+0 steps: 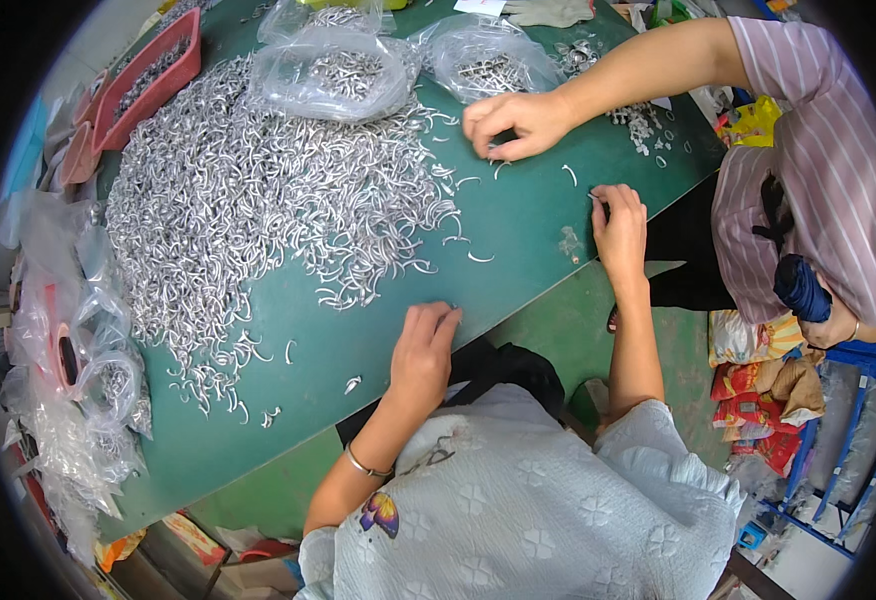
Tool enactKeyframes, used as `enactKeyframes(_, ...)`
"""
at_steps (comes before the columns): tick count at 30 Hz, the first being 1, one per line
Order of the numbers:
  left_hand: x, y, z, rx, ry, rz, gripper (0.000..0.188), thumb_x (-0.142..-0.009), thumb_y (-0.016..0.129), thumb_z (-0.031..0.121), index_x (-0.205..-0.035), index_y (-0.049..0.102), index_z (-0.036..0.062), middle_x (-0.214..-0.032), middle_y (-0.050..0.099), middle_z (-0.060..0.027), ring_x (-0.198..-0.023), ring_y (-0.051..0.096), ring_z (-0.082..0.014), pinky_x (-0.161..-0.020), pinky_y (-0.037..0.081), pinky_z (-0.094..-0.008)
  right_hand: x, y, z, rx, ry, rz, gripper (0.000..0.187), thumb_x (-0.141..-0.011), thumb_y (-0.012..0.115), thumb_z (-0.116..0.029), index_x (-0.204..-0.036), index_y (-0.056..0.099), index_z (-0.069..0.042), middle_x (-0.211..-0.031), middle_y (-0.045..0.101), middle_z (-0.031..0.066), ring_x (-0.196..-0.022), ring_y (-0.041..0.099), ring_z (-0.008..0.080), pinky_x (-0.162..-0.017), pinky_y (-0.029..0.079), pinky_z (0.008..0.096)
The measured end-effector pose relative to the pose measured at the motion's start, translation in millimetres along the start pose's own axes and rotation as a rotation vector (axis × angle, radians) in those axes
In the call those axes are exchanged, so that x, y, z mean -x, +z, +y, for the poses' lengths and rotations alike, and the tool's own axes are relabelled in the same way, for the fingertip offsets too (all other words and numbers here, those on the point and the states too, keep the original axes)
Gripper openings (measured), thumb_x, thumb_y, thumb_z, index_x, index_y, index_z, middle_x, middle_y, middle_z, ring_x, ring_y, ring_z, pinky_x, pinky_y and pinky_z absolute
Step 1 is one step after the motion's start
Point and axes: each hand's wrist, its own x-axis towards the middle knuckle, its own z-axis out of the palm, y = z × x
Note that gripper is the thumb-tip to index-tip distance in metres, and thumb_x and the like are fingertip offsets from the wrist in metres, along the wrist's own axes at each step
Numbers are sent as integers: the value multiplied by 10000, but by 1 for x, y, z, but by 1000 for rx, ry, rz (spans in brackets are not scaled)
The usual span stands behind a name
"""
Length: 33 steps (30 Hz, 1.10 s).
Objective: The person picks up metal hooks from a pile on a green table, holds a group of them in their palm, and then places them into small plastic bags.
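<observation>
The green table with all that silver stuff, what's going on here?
The camera wearer's left hand is at the near edge of the green table, and the right hand is farther right, fingers bent. Whether either holds a piece is too small to tell. A co-worker's hand is low over the table, right of a large heap of curved silver pieces. Behind the heap are plastic bags containing metal parts.

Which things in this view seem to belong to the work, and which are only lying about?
Probably in the work:
Curved metal pieces, heaped beyond the left hand
Green table beneath them

Probably just lying about:
Pale glove, top of view
Red bags, stacked at right
</observation>
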Motion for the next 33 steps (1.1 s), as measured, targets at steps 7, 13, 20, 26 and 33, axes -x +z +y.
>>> enactKeyframes(7, -32, 22, 9, 33, 58, -46, 358, -695, 584, -100, -1049, 620, -71, -1044, 566, -168, -960, 548, -343, -822, 490, -394, -10, 1, 24, -38, 53, 114, 135, -814, 657, -48, -948, 654, -38, -941, 625, 106, -909, 572, 302, -781, 436, 408)
enactKeyframes(13, -108, 69, 20, 59, 190, -34, 261, -746, 590, -58, -1001, 642, -48, -1021, 584, -159, -947, 562, -327, -815, 497, -393, -22, 17, -2, -213, -21, -14, 163, -796, 705, -100, -936, 649, -39, -922, 596, 110, -907, 552, 314, -789, 416, 417)
enactKeyframes(20, -162, 106, 8, 148, -11, 71, 303, -807, 650, -24, -1109, 621, -20, -1069, 608, -188, -1010, 579, -364, -868, 490, -404, -14, -5, 4, -384, -13, -190, 128, -780, 701, -48, -887, 634, -31, -923, 596, 107, -911, 554, 312, -793, 426, 405)
enactKeyframes(26, -136, 78, 25, 134, -60, 98, 401, -815, 670, -13, -1205, 582, 19, -1178, 580, -186, -1095, 562, -382, -911, 463, -430, -16, -3, 3, -489, -2, -101, 330, -789, 722, -89, -1099, 630, -29, -1111, 583, 148, -1035, 538, 339, -920, 425, 407)
enactKeyframes(33, -71, 32, 3, -309, -1, 10, 250, -785, 658, 0, -1033, 653, 28, -1093, 572, -132, -1062, 558, -306, -896, 403, -413, -16, -6, -1, -321, -192, -176, 303, -755, 745, -107, -1044, 661, -63, -1172, 567, 93, -1079, 504, 307, -874, 405, 393)
